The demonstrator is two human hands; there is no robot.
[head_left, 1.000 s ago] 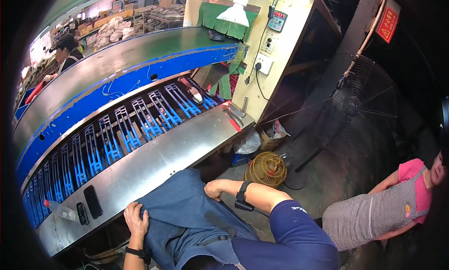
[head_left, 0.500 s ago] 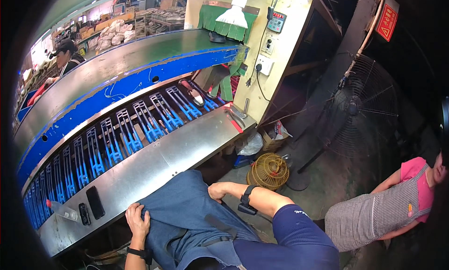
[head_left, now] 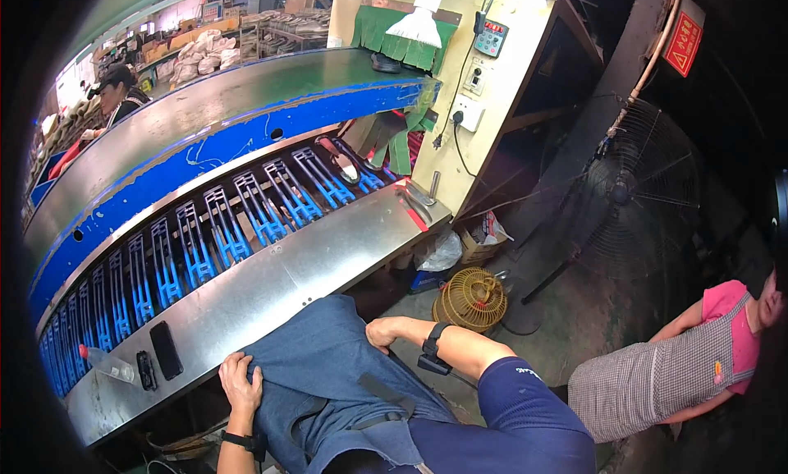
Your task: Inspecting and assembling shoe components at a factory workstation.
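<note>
A blue denim apron (head_left: pixel 316 355) spreads over my lap, its upper part reaching the front edge of the steel ledge (head_left: pixel 287 277). At its left edge, my left hand (head_left: pixel 240 384) has its fingers curled onto the cloth. My right hand (head_left: pixel 381 334) is closed on the apron's right edge, the fingertips hidden by the fist. Both wrists carry dark bands. On the ledge, left of my left hand, lie a black phone (head_left: pixel 167 351), a small black object (head_left: pixel 146 370) and a clear bottle with a red cap (head_left: pixel 111 364).
Beyond the ledge runs a conveyor of blue forked racks (head_left: pixel 215 228), with a shoe (head_left: pixel 343 164) at its right end. Tools (head_left: pixel 423 195) lie at the ledge's right corner. A yellow wicker basket (head_left: pixel 472 300), a large fan (head_left: pixel 628 187) and a person in a checked apron (head_left: pixel 648 384) are to the right.
The whole view has shifted very slightly. Both hands keep their places on the apron.
</note>
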